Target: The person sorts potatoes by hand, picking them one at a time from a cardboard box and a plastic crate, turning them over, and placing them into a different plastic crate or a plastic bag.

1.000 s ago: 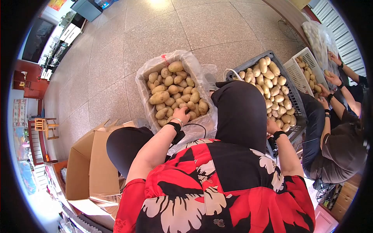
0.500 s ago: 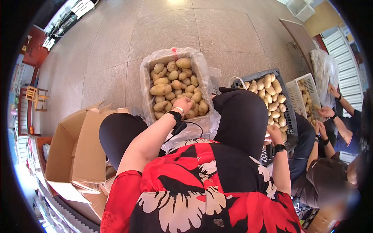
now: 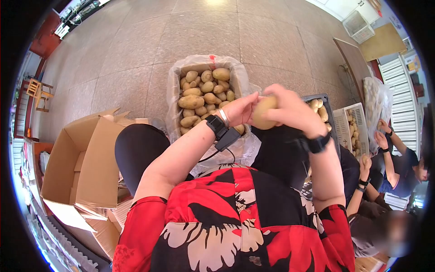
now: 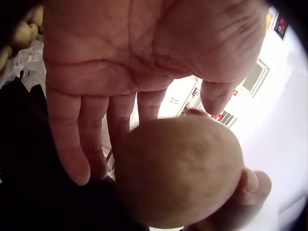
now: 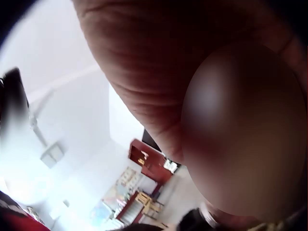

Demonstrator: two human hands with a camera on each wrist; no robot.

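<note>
A large potato (image 3: 264, 112) is in my right hand (image 3: 297, 111), above my lap between the lined box and the dark crate. My left hand (image 3: 241, 110) is held up against the potato's left side, palm towards it. In the left wrist view the potato (image 4: 180, 171) is gripped from below by right-hand fingers, while the left hand (image 4: 144, 53) has its fingers fairly straight beside it. The right wrist view shows the potato (image 5: 245, 130) close up, against the palm of the right hand (image 5: 139, 57). Many potatoes fill the plastic-lined box (image 3: 174, 97).
The dark crate (image 3: 334, 119) of potatoes is partly behind my right arm. Farther right are a white crate (image 3: 360, 122), a clear bag (image 3: 378, 102) and other people's hands. An open cardboard box (image 3: 97, 158) stands at the left. A cable trails from my left wrist.
My right hand has risen from the dark crate with a potato and moved left. My left hand has left the lined box and moved right, meeting it. The head view has shifted somewhat.
</note>
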